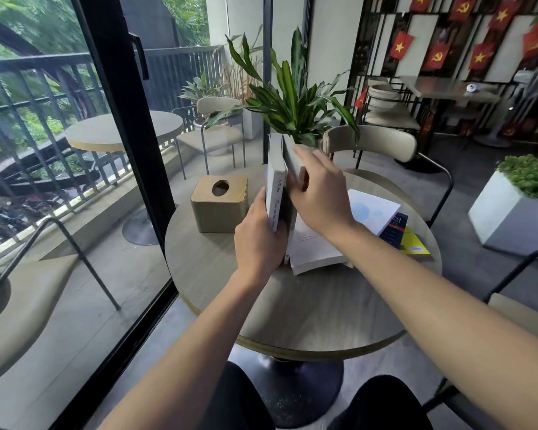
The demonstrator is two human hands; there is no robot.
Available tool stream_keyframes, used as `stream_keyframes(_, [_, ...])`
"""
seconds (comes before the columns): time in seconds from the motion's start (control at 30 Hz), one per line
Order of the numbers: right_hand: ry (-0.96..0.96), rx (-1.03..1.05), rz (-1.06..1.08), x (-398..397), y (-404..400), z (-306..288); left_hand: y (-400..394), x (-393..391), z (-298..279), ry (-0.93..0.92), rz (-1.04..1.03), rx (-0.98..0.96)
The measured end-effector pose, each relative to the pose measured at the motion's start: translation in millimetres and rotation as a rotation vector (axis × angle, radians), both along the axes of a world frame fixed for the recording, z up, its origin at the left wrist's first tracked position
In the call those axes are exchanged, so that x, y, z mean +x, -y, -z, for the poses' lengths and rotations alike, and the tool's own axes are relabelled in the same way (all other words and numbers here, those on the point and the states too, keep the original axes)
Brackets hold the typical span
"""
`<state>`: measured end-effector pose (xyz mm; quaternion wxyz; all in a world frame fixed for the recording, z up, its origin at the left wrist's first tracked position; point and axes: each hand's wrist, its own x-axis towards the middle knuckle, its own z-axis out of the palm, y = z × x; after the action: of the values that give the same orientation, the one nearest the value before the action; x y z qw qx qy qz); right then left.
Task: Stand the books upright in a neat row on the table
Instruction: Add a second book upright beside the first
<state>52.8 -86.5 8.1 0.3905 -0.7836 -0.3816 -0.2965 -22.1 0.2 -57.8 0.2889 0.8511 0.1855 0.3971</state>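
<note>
Far left on the round grey wood-grain table (218,293) sits the tan wooden tissue box with an oval slot (219,203), well clear of the action. Just right of it your left hand (259,240) is wrapped around the near lower edge of the upright grey book with script on its spine (276,193); thumb side faces you, and the fingers are hidden behind the cover. That book stands on its short end, long axis vertical and tipped slightly away from you.

Touching its right face is the second, darker book (294,169), also on end but leaning left into the first. Your right hand (319,198) lies flat on it, fingers spread over the top and right cover, pressing rather than gripping.

Right again, the flat stack is untouched: white paperback (314,246) nearest, pale blue-and-white book (375,212) behind it, then the dark navy book (393,231) and the yellow book (415,243) at the right rim. All lie flat, right of both hands, so the right hand is nearer for the next pick, while the left should probably brace the row.
</note>
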Motion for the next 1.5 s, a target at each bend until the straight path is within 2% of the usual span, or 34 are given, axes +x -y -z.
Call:
stream_keyframes(0.17, [-0.255,-0.161,-0.145,6,10,-16,-8,-1,4,0.026,0.059,0.029])
stream_keyframes(0.33, [-0.359,-0.243,-0.190,8,17,-19,-7,-5,5,0.011,0.135,0.062])
stream_keyframes(0.63, [-0.338,-0.358,-0.263,3,20,-15,-9,7,9,-0.034,0.122,0.029])
stream_keyframes(0.97, [-0.257,-0.298,-0.197,-2,17,-6,-10,21,21,-0.082,0.055,-0.077])
stream_keyframes(1.5, [-0.169,-0.246,-0.165,0,16,4,3,19,39,-0.107,-0.032,-0.054])
